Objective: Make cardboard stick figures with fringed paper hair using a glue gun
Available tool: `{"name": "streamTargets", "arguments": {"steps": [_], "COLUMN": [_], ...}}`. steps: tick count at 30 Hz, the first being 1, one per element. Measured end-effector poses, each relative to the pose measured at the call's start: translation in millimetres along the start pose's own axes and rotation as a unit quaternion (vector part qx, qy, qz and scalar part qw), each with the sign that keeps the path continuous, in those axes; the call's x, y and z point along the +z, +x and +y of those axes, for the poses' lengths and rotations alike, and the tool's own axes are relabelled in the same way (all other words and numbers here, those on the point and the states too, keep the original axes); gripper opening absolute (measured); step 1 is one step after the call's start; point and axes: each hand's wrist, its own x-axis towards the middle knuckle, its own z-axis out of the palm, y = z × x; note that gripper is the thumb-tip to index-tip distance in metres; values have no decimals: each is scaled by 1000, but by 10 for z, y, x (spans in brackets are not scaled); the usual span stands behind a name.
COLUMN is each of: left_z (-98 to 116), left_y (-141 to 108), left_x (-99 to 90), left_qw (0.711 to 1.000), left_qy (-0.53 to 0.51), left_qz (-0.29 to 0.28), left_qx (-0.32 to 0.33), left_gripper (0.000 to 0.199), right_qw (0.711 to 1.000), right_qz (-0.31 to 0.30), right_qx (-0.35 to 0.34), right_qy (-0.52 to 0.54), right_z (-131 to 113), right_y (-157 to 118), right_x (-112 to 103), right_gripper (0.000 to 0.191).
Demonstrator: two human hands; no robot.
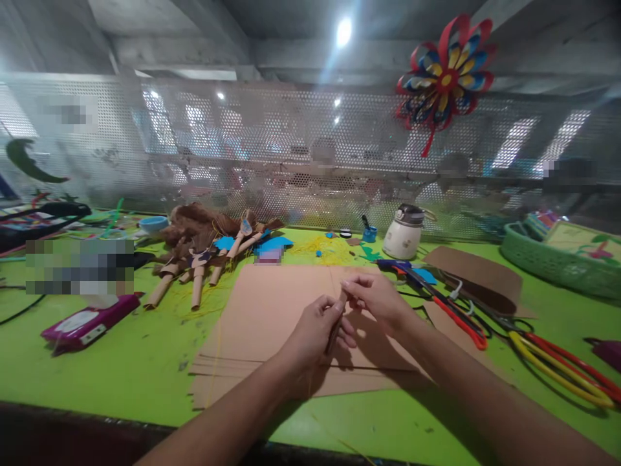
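Observation:
Over a stack of brown paper sheets, both hands hold a small rolled piece of brown paper. My left hand has its fingers wrapped round the roll, thumb on top. The fingertips of my right hand pinch its upper end. The fingers cover much of the roll, so its full shape is hidden. Thin yellow strands lie across the left part of the sheets. Just right of the stack are a blue glue gun and a curved brown paper piece.
Several paper-tube figures with brown fibre lie at the back left, near a purple box. Scissors with yellow handles and red-handled tools are at right, beside a green basket. A white bottle stands behind.

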Motion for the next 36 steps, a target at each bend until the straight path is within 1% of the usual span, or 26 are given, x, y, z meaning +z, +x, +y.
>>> {"name": "streamTargets", "arguments": {"steps": [5,9,12,15,18,20,21,23,25,26,28,29,31,33,36], "left_z": [12,-4,-34,-57,-42,-6,17,67,115,138,181,203,254,315,398], "left_y": [-25,-22,-18,-11,-22,-62,-94,-173,-257,-293,-339,-347,-333,-298,-277], "left_x": [29,2,-24,-41,-45,-37,-30,-14,-4,-3,-16,-31,-80,-152,-272], "left_qw": [998,996,998,999,999,998,995,982,960,948,932,930,934,943,953], "left_qy": [-39,-57,-51,-36,-22,-19,-16,-10,-3,3,13,10,-19,-61,-85], "left_qz": [0,-3,-6,-16,-31,-68,-100,-188,-279,-314,-353,-358,-351,-327,-289], "left_qx": [-42,-63,-43,-20,-3,4,6,0,-29,-48,-75,-79,-64,-22,35], "left_gripper": [10,11,13,20,24,22,21,20,22,23,24,23,20,16,15], "right_qw": [1000,999,998,994,989,984,981,976,972,970,969,968,968,966,963], "right_qz": [17,26,15,5,19,33,39,50,58,62,67,70,81,102,131], "right_qx": [-17,-13,9,37,56,66,73,86,96,99,102,101,96,87,84], "right_qy": [10,33,67,103,138,162,173,192,206,211,217,217,217,219,220], "right_z": [77,68,20,-25,-38,-32,-27,-15,2,14,49,72,121,167,210], "right_y": [21,14,18,51,110,160,186,235,273,288,310,321,347,376,414], "right_x": [-28,-17,9,24,5,-35,-63,-126,-186,-211,-253,-273,-317,-375,-466], "right_gripper": [27,24,21,19,14,10,9,11,15,16,16,16,15,14,14]}}
